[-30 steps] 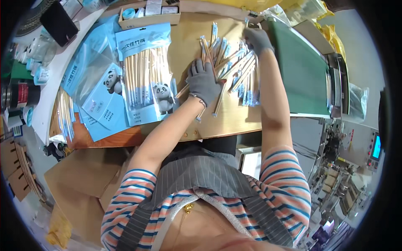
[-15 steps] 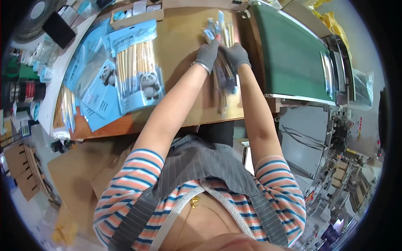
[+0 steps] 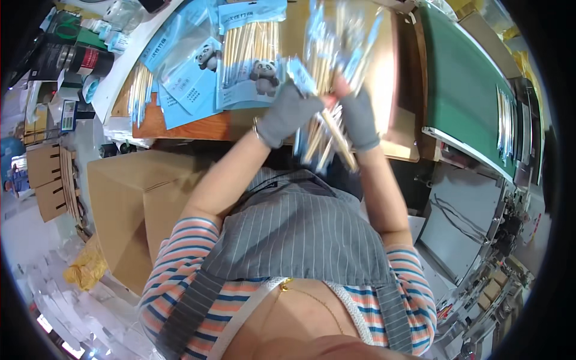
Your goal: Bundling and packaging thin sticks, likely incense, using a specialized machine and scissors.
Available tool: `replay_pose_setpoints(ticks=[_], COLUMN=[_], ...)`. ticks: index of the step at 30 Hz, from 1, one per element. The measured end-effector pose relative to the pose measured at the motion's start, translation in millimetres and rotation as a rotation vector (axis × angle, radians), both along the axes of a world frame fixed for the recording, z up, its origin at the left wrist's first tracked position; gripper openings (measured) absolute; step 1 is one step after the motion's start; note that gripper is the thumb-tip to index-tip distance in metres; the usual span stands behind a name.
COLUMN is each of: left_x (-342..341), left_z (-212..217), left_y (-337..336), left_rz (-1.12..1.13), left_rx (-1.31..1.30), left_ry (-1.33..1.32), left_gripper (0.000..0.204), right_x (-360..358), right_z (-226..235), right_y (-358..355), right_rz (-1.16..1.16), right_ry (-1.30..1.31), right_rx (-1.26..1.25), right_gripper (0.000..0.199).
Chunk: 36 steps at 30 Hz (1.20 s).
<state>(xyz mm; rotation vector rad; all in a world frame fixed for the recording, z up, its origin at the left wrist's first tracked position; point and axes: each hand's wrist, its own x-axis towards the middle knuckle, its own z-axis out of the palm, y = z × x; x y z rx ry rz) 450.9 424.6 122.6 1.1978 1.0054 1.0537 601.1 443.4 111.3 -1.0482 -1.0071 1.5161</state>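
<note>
Both my hands wear grey gloves that leave the fingertips bare. Between them, over the table's front edge, is a loose bundle of chopsticks (image 3: 323, 141) in clear and blue wrappers, blurred by motion. My left hand (image 3: 291, 113) is closed around its left side, and my right hand (image 3: 358, 117) grips it from the right. The sticks fan out above and below the hands at mixed angles. Left of them lies a clear-and-blue bag (image 3: 249, 57) with a panda print, filled with chopsticks. Flat blue bags (image 3: 186, 90) overlap beside it.
More wrapped chopsticks (image 3: 141, 93) lie at the wooden table's (image 3: 192, 129) left end. A green conveyor belt (image 3: 468, 72) runs along the right, with wrapped sticks (image 3: 505, 123) at its far side. A large cardboard box (image 3: 129, 204) stands below the table at left.
My hands have drawn the chopstick bundle back from the tabletop toward my body. The bundle has spread more loosely, and the view has shifted, so the table sits higher.
</note>
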Motion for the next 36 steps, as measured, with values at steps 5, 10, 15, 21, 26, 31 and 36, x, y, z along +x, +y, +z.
replay_pose_setpoints(ticks=[5, 10, 15, 21, 26, 31, 36], left_x=[-27.9, -31.1, -29.5, -43.4, -29.6, -44.5, -35.7], left_z=[34.7, -10.7, -13.5, 5.7, 48.1, 30.2, -19.8], left_y=[46.5, 62.4, 85.1, 87.6, 42.7, -10.3, -75.5], left_rz=[-0.118, -0.143, -0.228, -0.307, -0.236, -0.542, 0.026], left_rx=[0.315, 0.209, 0.560, 0.766, -0.568, 0.025, -0.232], left_ry=[-0.011, 0.073, 0.473, 0.486, -0.594, -0.047, -0.647], left_gripper=[0.063, 0.087, 0.080, 0.074, 0.066, 0.046, 0.050], right_x=[8.6, 3.8, -5.6, -6.2, -25.7, -53.6, -53.8], right_z=[46.8, 14.9, 6.5, 23.0, 11.5, 71.9, 5.5], right_y=[42.7, 55.7, 60.5, 47.5, 28.5, -20.2, -5.9], right_rz=[0.324, 0.342, 0.201, 0.163, 0.137, 0.127, 0.833], right_ry=[-0.126, 0.036, -0.253, -0.070, -0.293, -0.053, 0.217], right_rx=[0.193, 0.303, 0.621, 0.778, 0.642, 0.450, -0.182], right_gripper=[0.054, 0.089, 0.096, 0.104, 0.094, 0.078, 0.042])
